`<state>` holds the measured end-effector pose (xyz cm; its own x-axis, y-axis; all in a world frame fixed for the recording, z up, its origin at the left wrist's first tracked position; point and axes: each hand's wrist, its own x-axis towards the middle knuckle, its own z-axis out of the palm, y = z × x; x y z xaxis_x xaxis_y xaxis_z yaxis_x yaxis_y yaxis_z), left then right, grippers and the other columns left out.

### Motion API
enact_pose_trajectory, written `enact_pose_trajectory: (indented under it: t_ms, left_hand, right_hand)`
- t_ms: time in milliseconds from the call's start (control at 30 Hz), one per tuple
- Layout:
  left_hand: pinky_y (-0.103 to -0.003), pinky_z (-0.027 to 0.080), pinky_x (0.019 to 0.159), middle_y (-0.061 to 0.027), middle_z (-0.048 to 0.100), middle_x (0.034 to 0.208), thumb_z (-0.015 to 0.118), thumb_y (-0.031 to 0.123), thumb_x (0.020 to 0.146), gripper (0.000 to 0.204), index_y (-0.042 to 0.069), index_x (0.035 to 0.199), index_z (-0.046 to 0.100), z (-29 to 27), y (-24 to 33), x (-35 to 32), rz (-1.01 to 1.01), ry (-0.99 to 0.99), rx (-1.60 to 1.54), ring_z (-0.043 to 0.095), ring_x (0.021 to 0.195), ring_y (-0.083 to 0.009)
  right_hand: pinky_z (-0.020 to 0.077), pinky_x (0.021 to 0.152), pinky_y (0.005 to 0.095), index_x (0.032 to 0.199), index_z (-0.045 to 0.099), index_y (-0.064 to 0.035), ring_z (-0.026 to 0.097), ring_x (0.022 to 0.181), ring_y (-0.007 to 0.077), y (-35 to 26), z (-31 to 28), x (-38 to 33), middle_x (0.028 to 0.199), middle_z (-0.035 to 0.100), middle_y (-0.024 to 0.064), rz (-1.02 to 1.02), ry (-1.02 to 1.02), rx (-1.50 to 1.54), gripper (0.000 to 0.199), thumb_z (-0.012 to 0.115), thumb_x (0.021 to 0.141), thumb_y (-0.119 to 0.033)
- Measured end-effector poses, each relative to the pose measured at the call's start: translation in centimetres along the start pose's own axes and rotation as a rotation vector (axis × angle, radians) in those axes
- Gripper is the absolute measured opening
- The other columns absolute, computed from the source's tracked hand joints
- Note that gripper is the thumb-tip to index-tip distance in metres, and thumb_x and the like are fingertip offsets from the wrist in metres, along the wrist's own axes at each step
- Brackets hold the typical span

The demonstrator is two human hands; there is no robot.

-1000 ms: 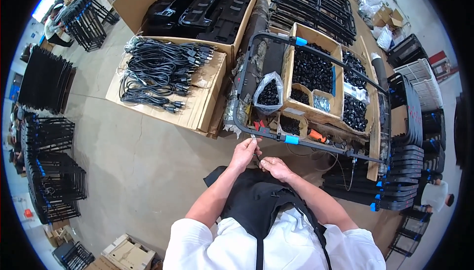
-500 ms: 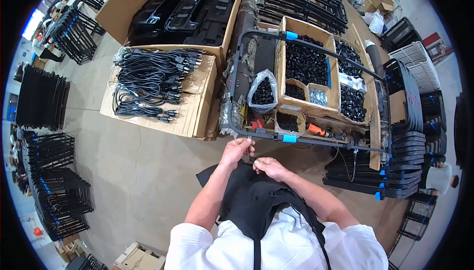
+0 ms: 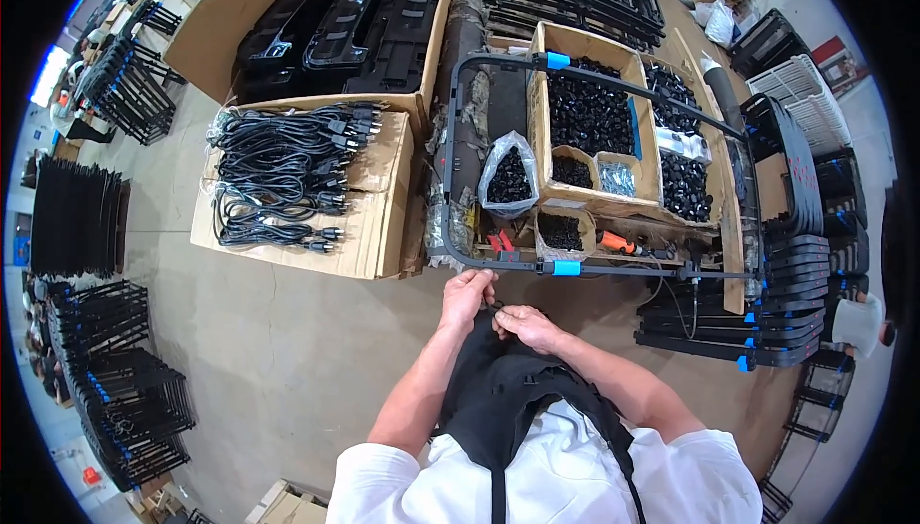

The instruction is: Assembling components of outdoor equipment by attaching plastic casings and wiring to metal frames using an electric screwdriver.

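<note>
My left hand [image 3: 466,298] is closed in a pinch just under the front tube of a black metal frame [image 3: 625,270] with blue tape on it. What its fingers hold is too small to name. Right beside it, my right hand [image 3: 527,326] has thumb and fingers pressed together round a small dark piece that I cannot make out. Both hands are in front of my black apron [image 3: 489,385]. Inside the frame's outline stand a wooden box [image 3: 543,150] of black plastic parts, a clear bag [image 3: 509,175] of similar parts and a small carton [image 3: 563,233] of tiny black pieces.
Bundled black power cords [image 3: 278,174] lie on a cardboard box [image 3: 369,254] to the left. Behind them, a large carton [image 3: 448,21] holds black moulded panels. An orange-handled tool [image 3: 615,241] rests near the frame's front tube. Stacked black frames [image 3: 791,279] stand at the right.
The whole view has turned slightly, so the bench and frame sit a little differently. My hands stay close together, both still pinching, with the left a bit nearer the frame's front tube.
</note>
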<state>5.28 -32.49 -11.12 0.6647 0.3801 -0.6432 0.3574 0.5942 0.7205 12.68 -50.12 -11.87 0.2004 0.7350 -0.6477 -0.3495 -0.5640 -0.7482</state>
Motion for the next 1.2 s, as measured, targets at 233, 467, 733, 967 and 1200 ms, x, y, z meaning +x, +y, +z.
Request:
enact_pose_trajectory:
  t_ms: [233,467,733,967,1200]
  left_hand:
    - [-0.032,0.054,0.083,-0.0066,0.076,0.101,0.061,0.03,0.109,0.032,0.003,0.115,0.076,-0.8,0.3,0.0,-0.044,-0.06,0.102,0.07,0.093,-0.0149]
    - [-0.039,0.048,0.106,-0.0125,0.072,0.126,0.05,0.037,0.113,0.044,0.003,0.136,0.065,-5.6,-4.0,-1.2,0.18,0.207,-0.141,0.064,0.119,-0.0242]
    - [-0.041,0.045,0.113,-0.0215,0.064,0.141,0.061,0.029,0.104,0.052,0.005,0.149,0.051,-4.0,-5.0,-5.0,0.041,-0.289,0.651,0.059,0.136,-0.033]
    - [-0.044,0.054,0.093,-0.0168,0.071,0.108,0.058,0.029,0.109,0.028,0.005,0.119,0.067,-5.8,-8.2,-4.0,0.3,-0.245,0.697,0.07,0.104,-0.0354]
    - [-0.037,0.054,0.087,-0.0133,0.069,0.094,0.053,0.032,0.112,0.03,0.006,0.114,0.068,-6.0,-8.2,-5.4,0.218,-0.136,0.566,0.068,0.094,-0.0248]
  right_hand:
    - [0.0494,0.08,0.0315,0.097,0.068,-0.0041,0.056,0.083,0.0147,0.3,0.3,0.2,0.089,0.062,0.0023,-0.014,0.022,0.207,0.034,0.054,0.113,-0.031]
    - [0.0537,0.084,0.0337,0.111,0.064,-0.0056,0.061,0.088,0.0161,-1.6,0.2,2.2,0.096,0.063,0.0036,0.032,-0.007,0.567,0.029,0.054,0.114,-0.032]
    - [0.0546,0.089,0.0353,0.114,0.065,-0.0048,0.062,0.093,0.0182,-1.8,0.6,3.2,0.104,0.063,0.0055,-0.01,0.002,0.687,0.026,0.053,0.114,-0.028]
    - [0.0551,0.088,0.0423,0.109,0.072,-0.0047,0.07,0.101,0.0316,-7.0,-0.2,1.3,0.107,0.074,0.0159,-0.057,0.179,-0.642,0.028,0.063,0.105,-0.031]
    - [0.056,0.091,0.0472,0.107,0.08,-0.004,0.072,0.099,0.0373,-15.9,-5.4,1.1,0.104,0.077,0.0203,-0.381,0.423,-0.87,0.038,0.067,0.098,-0.039]
